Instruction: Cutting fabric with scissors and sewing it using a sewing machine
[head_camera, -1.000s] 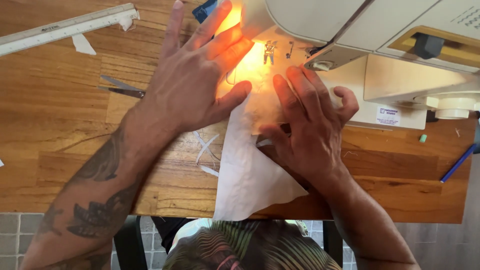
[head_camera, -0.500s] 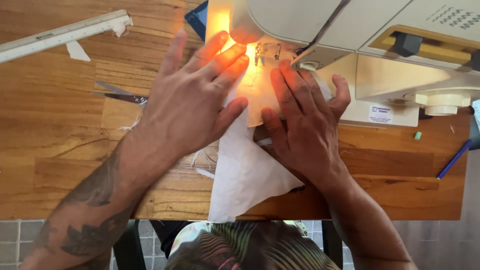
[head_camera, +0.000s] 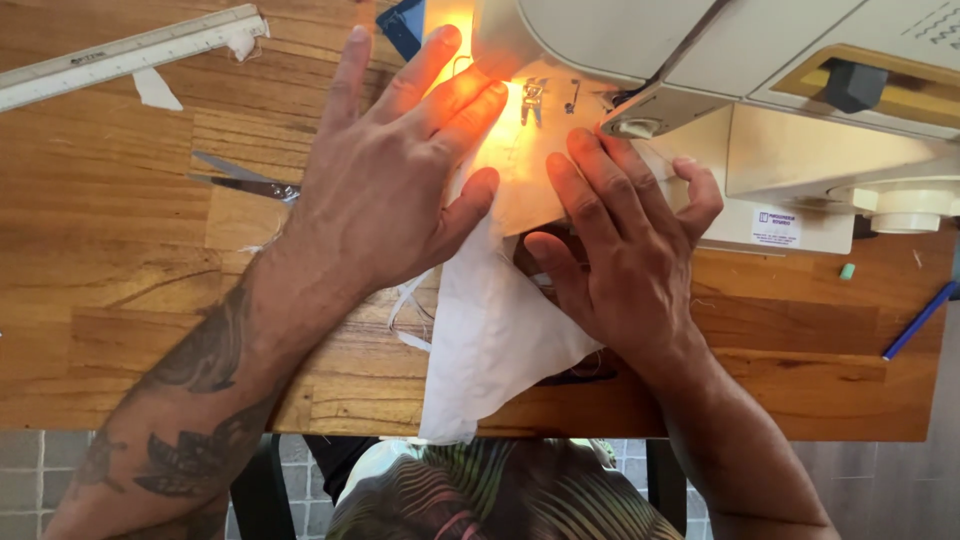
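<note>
The left hand (head_camera: 385, 190) covers the handles of the scissors (head_camera: 240, 180), so only the blades show, and the 2 hands together hide much of the white cloth (head_camera: 495, 340) where it runs under the sewing machine (head_camera: 720, 60). The machine is cut off by the top and right edges, the ruler (head_camera: 130, 50) by the left edge, and the blue pen (head_camera: 920, 320) by the right. The needle is too washed out by the lamp's glare to make out.
</note>
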